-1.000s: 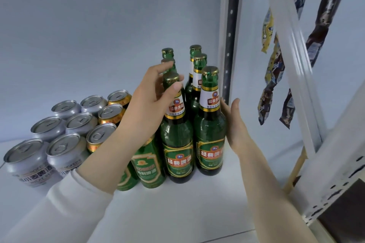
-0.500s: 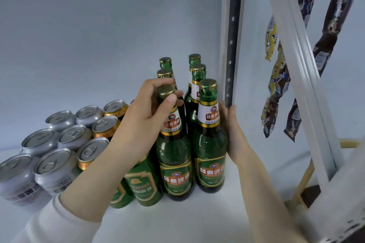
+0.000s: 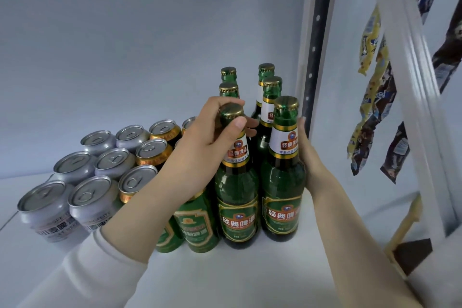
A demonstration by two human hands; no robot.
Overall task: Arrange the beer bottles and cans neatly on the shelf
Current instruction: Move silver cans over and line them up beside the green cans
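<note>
Several green beer bottles stand in two rows at the right end of the white shelf [image 3: 225,277]. My left hand [image 3: 210,142] is closed around the neck and cap of the front left bottle [image 3: 237,197]. My right hand [image 3: 308,157] lies flat against the right side of the front right bottle [image 3: 283,190], fingers together, palm on the glass. Green cans [image 3: 197,225] stand under my left forearm, partly hidden. Silver cans [image 3: 92,202] and gold-rimmed cans [image 3: 153,152] are packed in rows to the left.
A perforated shelf upright [image 3: 316,57] stands right behind the bottles. Snack packets [image 3: 372,112] hang beyond it on the right. A white frame bar [image 3: 410,82] slants across the right side. The shelf's back wall is close behind the rows.
My left hand has slid higher onto the front left bottle's neck and cap. My right hand has pressed closer against the right bottle. The view has shifted slightly.
</note>
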